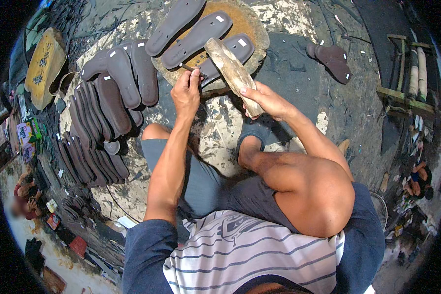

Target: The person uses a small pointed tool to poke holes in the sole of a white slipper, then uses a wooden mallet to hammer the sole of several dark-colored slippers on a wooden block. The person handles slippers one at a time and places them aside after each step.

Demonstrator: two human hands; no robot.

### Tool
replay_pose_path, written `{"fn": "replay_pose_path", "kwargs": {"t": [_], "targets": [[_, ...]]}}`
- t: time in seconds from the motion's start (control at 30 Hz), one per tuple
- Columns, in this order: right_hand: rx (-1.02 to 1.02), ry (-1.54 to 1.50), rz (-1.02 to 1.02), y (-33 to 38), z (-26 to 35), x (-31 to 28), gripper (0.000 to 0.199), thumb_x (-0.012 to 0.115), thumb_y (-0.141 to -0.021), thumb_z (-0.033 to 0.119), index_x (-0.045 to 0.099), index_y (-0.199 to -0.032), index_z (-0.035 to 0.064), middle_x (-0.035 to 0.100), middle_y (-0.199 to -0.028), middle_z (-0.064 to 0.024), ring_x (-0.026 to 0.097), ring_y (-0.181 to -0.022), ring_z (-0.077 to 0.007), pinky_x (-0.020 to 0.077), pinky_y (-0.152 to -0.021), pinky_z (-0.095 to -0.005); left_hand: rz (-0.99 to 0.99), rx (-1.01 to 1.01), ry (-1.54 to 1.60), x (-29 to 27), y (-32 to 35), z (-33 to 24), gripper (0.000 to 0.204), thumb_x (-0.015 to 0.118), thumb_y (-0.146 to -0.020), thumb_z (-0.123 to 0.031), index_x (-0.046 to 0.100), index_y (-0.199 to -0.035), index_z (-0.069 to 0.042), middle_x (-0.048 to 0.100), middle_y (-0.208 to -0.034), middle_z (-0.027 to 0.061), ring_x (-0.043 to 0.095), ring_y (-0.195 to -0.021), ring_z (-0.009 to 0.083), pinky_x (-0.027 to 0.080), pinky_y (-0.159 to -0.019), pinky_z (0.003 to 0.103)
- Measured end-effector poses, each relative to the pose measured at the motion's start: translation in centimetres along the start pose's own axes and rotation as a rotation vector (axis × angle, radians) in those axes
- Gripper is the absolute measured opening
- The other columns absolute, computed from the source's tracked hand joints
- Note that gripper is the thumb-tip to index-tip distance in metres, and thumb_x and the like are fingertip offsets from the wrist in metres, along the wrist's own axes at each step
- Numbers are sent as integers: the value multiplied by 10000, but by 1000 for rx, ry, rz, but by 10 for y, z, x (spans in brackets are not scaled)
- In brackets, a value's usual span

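My left hand (186, 94) is closed around a short, thin metal punch (184, 66) at the near edge of a round wooden block (260, 30). Most of the punch is hidden by my fingers. In my right hand (270, 101) is a thick, worn wooden stick (230, 68), gripped at its near end and slanting up to the left. It hides part of a dark brown sandal sole (242, 48) on the block. Beside that sole lie a second sole (196, 41) and a third sole (175, 24), each with a small white label.
Stacked brown soles (95, 115) fill the floor to my left, near another wooden block (45, 68). A pair of soles (332, 61) lies at the right, before a wooden frame (405, 100). Other people (25, 198) sit at the far left and right.
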State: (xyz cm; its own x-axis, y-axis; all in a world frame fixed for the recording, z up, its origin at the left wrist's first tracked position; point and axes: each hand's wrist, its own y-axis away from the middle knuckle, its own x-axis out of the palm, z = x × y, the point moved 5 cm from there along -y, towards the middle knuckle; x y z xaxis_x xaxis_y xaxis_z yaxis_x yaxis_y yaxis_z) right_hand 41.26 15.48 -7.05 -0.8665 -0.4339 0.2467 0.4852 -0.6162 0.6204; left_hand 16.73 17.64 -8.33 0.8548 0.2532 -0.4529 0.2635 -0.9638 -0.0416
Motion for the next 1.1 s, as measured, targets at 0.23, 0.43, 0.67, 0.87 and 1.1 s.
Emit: {"fn": "replay_pose_path", "kwargs": {"t": [0.23, 0.43, 0.67, 0.87, 1.1], "targets": [[-38, 11, -44, 13, 31, 5, 488, 606, -1072, 452, 620, -1257, 1, 681, -975, -58, 657, -787, -120, 563, -664, -300, -41, 208, -178, 5, 5, -10, 262, 678, -1040, -269, 719, -994, -15, 695, -879, 181, 681, -785, 372, 521, -716, 442], [-308, 111, 60, 60, 160, 25, 482, 615, -1074, 457, 621, -1255, 10, 683, -985, -49, 661, -860, -122, 562, -722, -296, -70, 165, -148, 3, 7, -4, 182, 680, -1034, -176, 721, -1015, 1, 720, -908, 173, 707, -802, 335, 542, -733, 409], [-363, 5, -24, 81, 165, 23, 471, 611, -1078, 409, 548, -1331, 16, 661, -982, -68, 679, -836, -142, 605, -734, -314, -70, 42, -19, 3, 7, -9, 217, 686, -1038, -194, 714, -999, 17, 740, -913, 159, 712, -803, 309, 545, -748, 390], [-209, -86, -11, 62, 112, 13, 452, 621, -1080, 374, 563, -1342, 10, 651, -1010, -46, 665, -840, -121, 612, -724, -306, -27, 211, -119, 3, 5, -11, 217, 688, -1035, -192, 692, -972, 15, 726, -928, 171, 714, -827, 339, 543, -745, 413], [-260, 55, -63, 70, 137, 14, 465, 621, -1082, 366, 543, -1356, -1, 657, -995, -55, 664, -832, -131, 585, -725, -312, -29, 201, -111, 7, 3, -5, 208, 686, -1037, -206, 704, -991, -4, 721, -917, 165, 707, -816, 348, 544, -747, 411]]}}
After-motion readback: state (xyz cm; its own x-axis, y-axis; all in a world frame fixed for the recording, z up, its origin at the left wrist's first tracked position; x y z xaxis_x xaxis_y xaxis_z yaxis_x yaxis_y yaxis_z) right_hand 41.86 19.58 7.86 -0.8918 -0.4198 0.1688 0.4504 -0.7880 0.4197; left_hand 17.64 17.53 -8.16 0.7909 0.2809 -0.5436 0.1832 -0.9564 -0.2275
